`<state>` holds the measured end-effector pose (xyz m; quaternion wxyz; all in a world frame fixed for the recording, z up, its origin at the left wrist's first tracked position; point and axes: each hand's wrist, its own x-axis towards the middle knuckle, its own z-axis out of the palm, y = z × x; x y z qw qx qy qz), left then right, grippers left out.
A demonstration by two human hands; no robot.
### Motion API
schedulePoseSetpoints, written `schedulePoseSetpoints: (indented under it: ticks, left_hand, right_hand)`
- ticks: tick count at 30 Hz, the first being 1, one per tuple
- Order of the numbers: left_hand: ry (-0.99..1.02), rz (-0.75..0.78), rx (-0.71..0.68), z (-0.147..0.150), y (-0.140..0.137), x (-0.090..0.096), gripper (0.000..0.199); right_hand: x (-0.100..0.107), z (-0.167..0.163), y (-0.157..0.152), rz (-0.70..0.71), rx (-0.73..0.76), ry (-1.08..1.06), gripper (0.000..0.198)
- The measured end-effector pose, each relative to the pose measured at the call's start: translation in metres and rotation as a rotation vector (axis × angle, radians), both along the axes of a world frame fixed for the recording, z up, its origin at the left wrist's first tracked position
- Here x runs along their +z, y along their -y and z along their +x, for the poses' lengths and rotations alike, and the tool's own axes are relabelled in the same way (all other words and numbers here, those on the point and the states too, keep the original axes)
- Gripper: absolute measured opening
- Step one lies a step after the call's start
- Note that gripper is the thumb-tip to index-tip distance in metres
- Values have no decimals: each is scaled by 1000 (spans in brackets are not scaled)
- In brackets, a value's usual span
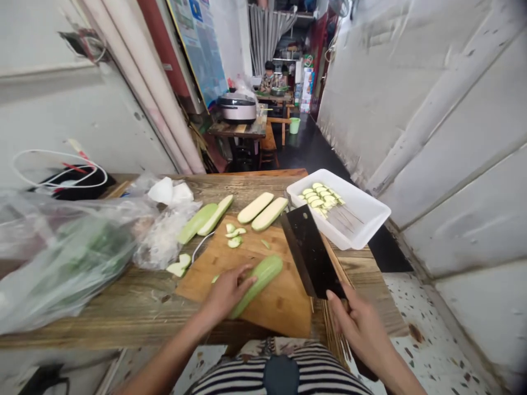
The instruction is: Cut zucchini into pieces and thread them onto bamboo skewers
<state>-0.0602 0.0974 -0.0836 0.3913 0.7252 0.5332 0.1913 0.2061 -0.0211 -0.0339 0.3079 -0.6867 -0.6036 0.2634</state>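
Observation:
My right hand (358, 323) is closed round the handle of a dark, wide-bladed cleaver (310, 252), its blade tilted over the right edge of the wooden cutting board (288, 296). With curled fingers, my left hand (230, 291) holds a pale green zucchini piece (263, 274) lying skin side up on the board. Small zucchini slices (234, 236) lie near the board's far left part. Behind them are two zucchini halves (263, 211) with cut faces up, and more zucchini halves (206, 219) to their left. Offcuts (179, 266) rest left of the board.
A white plastic tray (368, 214) at the right holds skewered zucchini slices (321, 197). Thin bamboo skewers (333, 323) lie beside the board. Plastic bags (82, 258), one with greens, cover the table's left. Farther off, a rice cooker (237, 108) stands on another table, and a person (269, 79) sits behind.

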Motion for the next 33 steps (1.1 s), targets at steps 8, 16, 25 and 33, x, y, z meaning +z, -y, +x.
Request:
schedulePoseSetpoints:
  ticks: [8,16,25,33]
  left_hand:
    - [-304,406,-119,-88,-6,-11,32]
    - [-457,388,-154,-73,-11,-21,31]
    - [-549,715,133,-74,-18,-7,30]
    - [-296,804,-635,18,-28,-27,34]
  right_hand:
    - [-7,0,-3,16,-44,-97,30]
    - [-3,-5,4,8,-103,-64,30]
    - [0,7,17,106,101,394,21]
    - [8,-12,8,-152,252,831,14]
